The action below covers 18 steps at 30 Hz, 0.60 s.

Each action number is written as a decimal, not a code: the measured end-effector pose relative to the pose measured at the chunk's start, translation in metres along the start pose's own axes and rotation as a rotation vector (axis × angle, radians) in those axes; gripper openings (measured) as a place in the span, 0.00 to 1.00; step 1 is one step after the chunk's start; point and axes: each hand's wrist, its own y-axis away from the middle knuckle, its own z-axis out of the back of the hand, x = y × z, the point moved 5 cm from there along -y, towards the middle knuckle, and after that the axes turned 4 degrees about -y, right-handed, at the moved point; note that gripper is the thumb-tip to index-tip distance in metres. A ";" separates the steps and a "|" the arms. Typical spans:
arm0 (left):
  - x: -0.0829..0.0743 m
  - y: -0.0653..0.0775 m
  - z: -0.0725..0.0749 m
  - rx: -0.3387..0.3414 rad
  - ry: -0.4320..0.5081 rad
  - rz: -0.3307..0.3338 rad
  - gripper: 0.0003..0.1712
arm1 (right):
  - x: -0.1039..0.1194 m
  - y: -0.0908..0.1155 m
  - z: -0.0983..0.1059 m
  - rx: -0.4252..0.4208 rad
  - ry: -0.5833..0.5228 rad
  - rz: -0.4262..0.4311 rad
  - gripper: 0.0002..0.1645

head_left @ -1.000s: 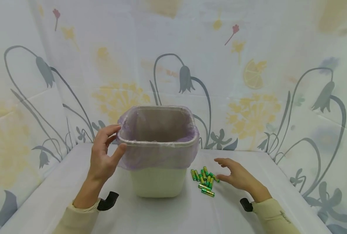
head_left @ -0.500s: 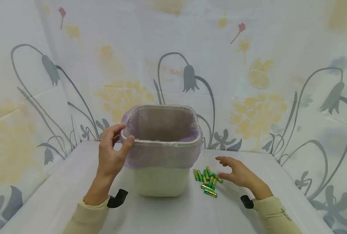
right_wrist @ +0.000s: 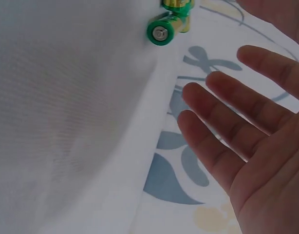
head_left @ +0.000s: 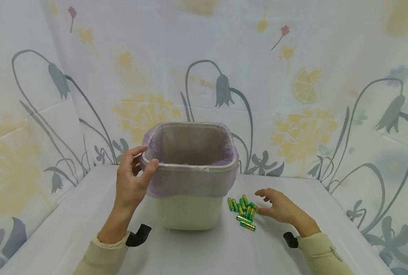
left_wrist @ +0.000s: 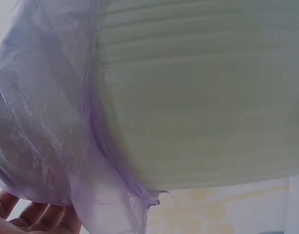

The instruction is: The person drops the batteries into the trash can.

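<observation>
A pale trash bin stands upright on the table, lined with a thin purple plastic bag folded over its rim. My left hand holds the bin's near left corner, thumb on the front of the rim and fingers along the left side. In the left wrist view, its fingers lie against the bag. Right of the bin lies a loose heap of green and gold batteries. My right hand hovers just to their right, fingers loosely bent, holding nothing. The right wrist view shows two batteries beyond its spread fingers.
The table has a white cover. Behind it and at both sides hangs a white cloth printed with grey and yellow flowers. The bin stands between the left hand and the batteries.
My left hand has moved right, closer onto the bin's corner, its thumb now over the rim. My right hand has dipped slightly beside the batteries. Bin and batteries stay put.
</observation>
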 end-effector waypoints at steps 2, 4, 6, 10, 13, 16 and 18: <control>-0.001 0.001 0.000 -0.001 0.008 0.009 0.25 | -0.001 0.000 -0.003 0.019 -0.001 -0.016 0.30; -0.001 0.002 -0.001 -0.004 0.011 0.016 0.25 | -0.002 0.000 -0.006 0.043 0.007 -0.030 0.30; 0.000 0.002 -0.001 -0.008 0.012 0.021 0.25 | -0.003 0.000 -0.008 0.065 0.009 -0.039 0.29; 0.000 0.002 -0.001 -0.010 0.021 0.022 0.25 | -0.004 0.000 -0.010 0.081 0.023 -0.033 0.26; -0.001 0.001 0.000 0.001 0.022 0.020 0.25 | -0.003 -0.001 -0.011 0.090 0.028 -0.012 0.24; -0.001 0.000 0.002 0.026 0.016 0.057 0.25 | -0.003 0.000 -0.012 0.100 0.027 0.002 0.23; 0.000 -0.001 0.004 0.048 0.008 0.105 0.26 | -0.003 0.000 -0.013 0.103 0.032 0.002 0.22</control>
